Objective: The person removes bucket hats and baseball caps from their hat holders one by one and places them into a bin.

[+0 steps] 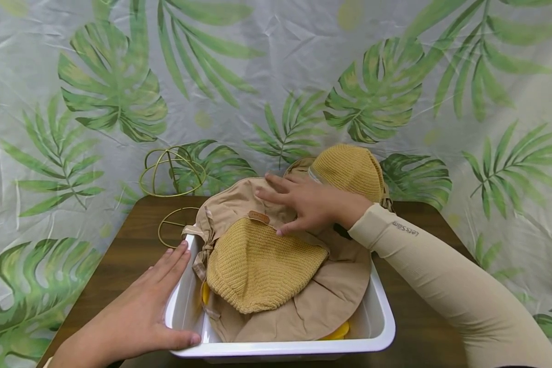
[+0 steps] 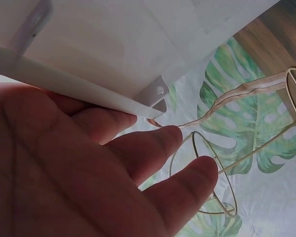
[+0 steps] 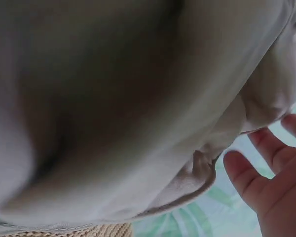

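Note:
A sun hat (image 1: pixel 267 266) with a yellow knitted crown, a wide tan fabric brim and a small brown label lies in a white plastic tub (image 1: pixel 285 349). Behind it at the right, a second yellow knitted crown (image 1: pixel 347 168) rises over more tan brim. My right hand (image 1: pixel 310 204) reaches over the brims with fingers spread, resting against the tan cloth; in the right wrist view, fabric (image 3: pixel 187 113) fills most of the picture. My left hand (image 1: pixel 140 301) lies along the tub's left rim, fingers outstretched and thumb at the front corner.
A gold wire stand (image 1: pixel 172 174) stands behind the tub at the left. Something yellow (image 1: pixel 336 331) shows under the brim inside the tub. The tub rests on a dark wooden table (image 1: pixel 133 240), before a leaf-patterned curtain (image 1: pixel 276 66).

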Tool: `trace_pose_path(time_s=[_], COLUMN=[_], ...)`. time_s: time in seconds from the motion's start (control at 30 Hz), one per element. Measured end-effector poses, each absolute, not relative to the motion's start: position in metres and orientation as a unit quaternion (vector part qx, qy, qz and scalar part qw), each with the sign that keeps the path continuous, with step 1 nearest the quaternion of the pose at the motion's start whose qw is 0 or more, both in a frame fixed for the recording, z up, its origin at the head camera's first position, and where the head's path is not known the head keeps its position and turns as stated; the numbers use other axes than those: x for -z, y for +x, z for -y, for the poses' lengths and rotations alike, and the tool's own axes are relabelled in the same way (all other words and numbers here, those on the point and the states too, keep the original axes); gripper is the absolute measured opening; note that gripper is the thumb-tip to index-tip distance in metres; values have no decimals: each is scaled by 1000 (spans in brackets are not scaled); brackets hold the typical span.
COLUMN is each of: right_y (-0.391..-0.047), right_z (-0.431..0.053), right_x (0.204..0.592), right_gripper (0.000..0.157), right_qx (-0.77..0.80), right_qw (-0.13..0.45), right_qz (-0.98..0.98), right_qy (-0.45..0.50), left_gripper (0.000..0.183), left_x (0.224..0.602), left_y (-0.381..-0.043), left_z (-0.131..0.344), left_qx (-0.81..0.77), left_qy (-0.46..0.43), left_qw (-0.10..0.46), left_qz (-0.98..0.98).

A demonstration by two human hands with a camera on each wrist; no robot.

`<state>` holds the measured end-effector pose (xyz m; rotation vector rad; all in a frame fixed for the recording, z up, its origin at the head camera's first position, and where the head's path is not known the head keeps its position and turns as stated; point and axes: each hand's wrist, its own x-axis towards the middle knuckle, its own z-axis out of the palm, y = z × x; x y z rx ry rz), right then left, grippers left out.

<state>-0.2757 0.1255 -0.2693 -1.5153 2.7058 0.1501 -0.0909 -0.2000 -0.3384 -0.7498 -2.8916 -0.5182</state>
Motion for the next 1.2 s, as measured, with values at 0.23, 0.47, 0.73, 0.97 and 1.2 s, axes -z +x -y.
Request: trace_pose_path(time_s=[0.23, 0.47, 0.73, 0.97, 1.2], right_y=[-260, -242, -230, -223, -214], right_z=[-126, -124, -124, -126, -126], right_x=[273, 279, 287, 288, 291], right_gripper=[88, 91, 92, 95, 96], right_qx=[-32, -38, -53, -51, -50], right_qw=[12, 14, 30, 24, 21], right_qz=[-844, -831, -830, -825, -818], right_qy=[-535, -555, -555, -563, -572], left_gripper=[121, 122, 121, 122, 121], left_x=[338, 337, 338, 337, 337], left_y=[-91, -92, -94, -93, -93], left_z=[199, 200, 200, 199, 200], left_qx=[175, 166, 164, 165, 159], left_qy=[-247, -254, -261, -258, -268], left_qw=[55, 62, 67, 62, 72], left_qz=[951, 951, 949, 950, 947])
